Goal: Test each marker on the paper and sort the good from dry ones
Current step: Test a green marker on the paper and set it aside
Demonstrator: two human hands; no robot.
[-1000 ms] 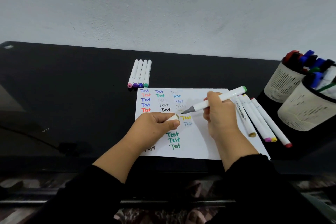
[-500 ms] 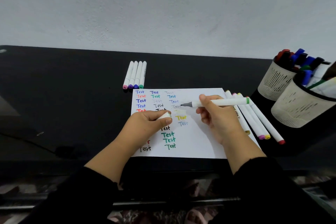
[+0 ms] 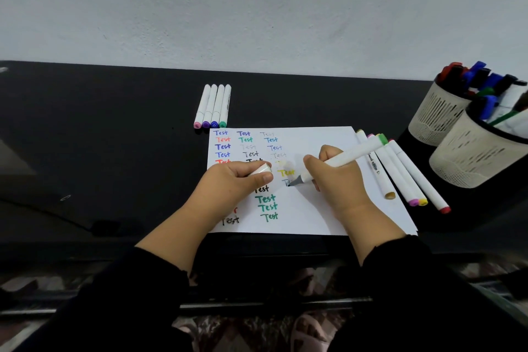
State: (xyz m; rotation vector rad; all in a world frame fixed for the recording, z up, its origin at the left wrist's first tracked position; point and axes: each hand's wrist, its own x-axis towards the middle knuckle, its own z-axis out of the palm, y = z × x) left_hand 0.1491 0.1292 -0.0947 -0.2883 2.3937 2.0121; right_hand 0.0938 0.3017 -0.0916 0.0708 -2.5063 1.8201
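Head view: right hand grips a white marker, fingers wrapped round the barrel, grey tip touching the paper beside a faint "Test". Green end cap points toward 2 o'clock. Left hand rests on the paper, fingers curled round a white cap. Four capped markers lie side by side on the black table at 11 o'clock of the sheet. Four more markers lie along its 3 o'clock edge. Two mesh cups of markers stand at far 2 o'clock.
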